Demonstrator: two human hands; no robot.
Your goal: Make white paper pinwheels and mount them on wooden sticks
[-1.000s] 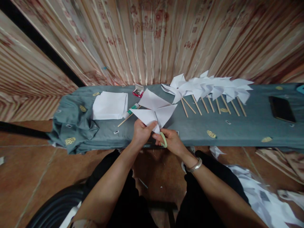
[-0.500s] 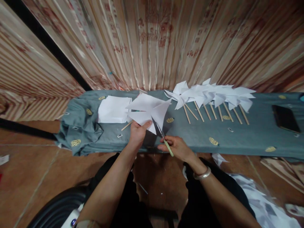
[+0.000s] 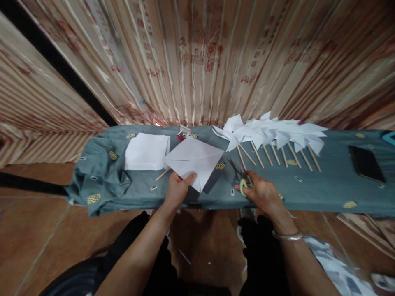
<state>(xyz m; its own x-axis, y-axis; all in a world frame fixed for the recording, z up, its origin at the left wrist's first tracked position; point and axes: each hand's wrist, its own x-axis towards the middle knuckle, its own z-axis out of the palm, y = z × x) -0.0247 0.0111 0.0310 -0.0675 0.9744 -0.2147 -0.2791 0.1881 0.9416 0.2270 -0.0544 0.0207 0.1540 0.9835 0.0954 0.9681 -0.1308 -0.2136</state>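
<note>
My left hand (image 3: pixel 178 190) pinches the near edge of a white paper square (image 3: pixel 195 159), thumb on top. Slits run inward from the corners of the square, and it lies nearly flat above the cloth. To its right, my right hand (image 3: pixel 262 191) is closed on green-handled scissors (image 3: pixel 243 187), whose dark blades point away from me, apart from the paper. A stack of white paper (image 3: pixel 146 151) lies to the left, with a wooden stick (image 3: pixel 163 174) beside it. Finished paper pinwheels (image 3: pixel 277 130) on wooden sticks overlap in a row at the right.
Grey-green cloth with yellow prints (image 3: pixel 321 185) covers the narrow table. A small box of pins or similar bits (image 3: pixel 182 134) stands behind the paper square. A black phone (image 3: pixel 366 163) lies far right. A patterned curtain (image 3: pixel 197 61) hangs behind. White paper pieces (image 3: pixel 339 267) lie on the floor at right.
The scissors have left the paper and moved right with my right hand. The cut paper has settled from spread, lifted flaps into a flatter square, still in my left hand.
</note>
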